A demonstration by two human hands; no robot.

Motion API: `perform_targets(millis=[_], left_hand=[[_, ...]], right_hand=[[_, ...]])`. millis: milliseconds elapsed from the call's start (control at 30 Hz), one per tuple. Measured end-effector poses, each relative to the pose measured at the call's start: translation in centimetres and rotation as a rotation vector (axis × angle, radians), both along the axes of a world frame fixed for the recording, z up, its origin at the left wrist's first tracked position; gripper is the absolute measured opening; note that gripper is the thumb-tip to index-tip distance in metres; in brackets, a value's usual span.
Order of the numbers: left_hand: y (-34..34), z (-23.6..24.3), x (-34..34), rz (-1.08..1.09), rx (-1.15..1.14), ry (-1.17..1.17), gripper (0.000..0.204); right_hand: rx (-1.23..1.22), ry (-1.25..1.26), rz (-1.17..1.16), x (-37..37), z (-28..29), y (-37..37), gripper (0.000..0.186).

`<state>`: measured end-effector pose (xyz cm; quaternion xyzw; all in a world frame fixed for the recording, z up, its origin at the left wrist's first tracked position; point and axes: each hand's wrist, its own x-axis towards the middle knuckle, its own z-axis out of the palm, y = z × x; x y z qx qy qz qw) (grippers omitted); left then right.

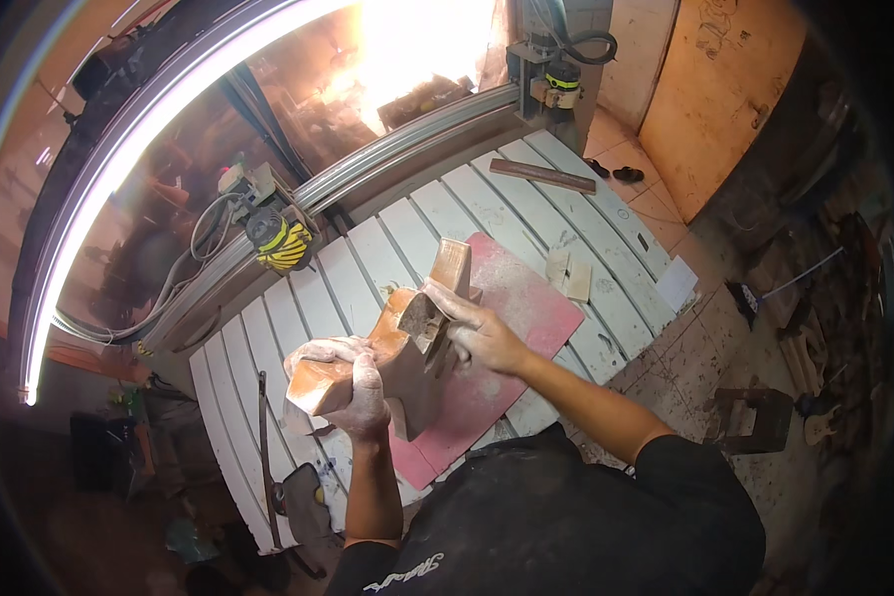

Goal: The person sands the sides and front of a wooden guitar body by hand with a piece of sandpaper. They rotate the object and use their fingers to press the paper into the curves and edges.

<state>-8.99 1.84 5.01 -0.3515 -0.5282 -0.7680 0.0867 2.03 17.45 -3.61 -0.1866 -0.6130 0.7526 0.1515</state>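
A bulky carved wooden piece point(397, 360) with wavy, scooped edges is held up over a pink board point(521, 288). Its top faces are orange-brown and smooth, while its side looks paler and dusty. My left hand point(343, 375) wraps round its left end, thumb toward me, with pale dust on the skin. Farther right, my right hand point(479, 330) is bent against the middle of the piece, its index finger stretched along the wood near a dark, rough hollow. The right palm is hidden, so I cannot tell if anything small lies under those fingers.
The slatted white table point(348, 278) carries a brown wood strip point(542, 176), pale offcuts point(569, 274), a white sheet point(676, 284) and a dark bar point(264, 437). Behind stand a metal rail point(417, 149) and a yellow-black striped machine head point(284, 245). A dark box-like stand point(755, 417) is on the floor.
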Motion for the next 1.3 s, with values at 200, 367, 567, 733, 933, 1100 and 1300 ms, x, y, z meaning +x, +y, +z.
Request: perform_targets(millis=[200, 367, 567, 733, 933, 1100, 1300], left_hand=[[0.7, -0.5, -0.4, -0.024, -0.004, -0.017, 0.037], [0.3, -0.7, -0.9, -0.051, 0.021, -0.022, 0.039], [0.1, -0.7, -1.0, -0.087, 0.036, -0.013, 0.038], [-0.2, -0.5, -0.3, -0.080, 0.032, 0.017, 0.037], [-1.2, -1.5, 1.3, -0.147, 0.083, 0.068, 0.040], [-1.9, -1.6, 2.9, -0.156, 0.037, 0.123, 0.041], [-2.1, -1.8, 2.6, -0.144, -0.013, 0.156, 0.041]], right_hand=[[1.004, 0.094, -0.322, -1.7, -3.8, 1.2, 0.069], [1.275, 0.008, -0.170, -0.8, -4.7, 5.3, 0.071], [1.259, 0.198, -0.389, -1.0, -4.8, 1.7, 0.068], [1.243, -0.043, -0.353, -0.5, -1.4, 4.4, 0.062], [1.214, 0.100, -0.130, 1.6, -0.3, 5.3, 0.055], [1.220, 0.046, -0.119, 1.3, -0.7, 4.1, 0.055], [1.275, -0.052, -0.297, 1.5, 1.2, 3.8, 0.051]])
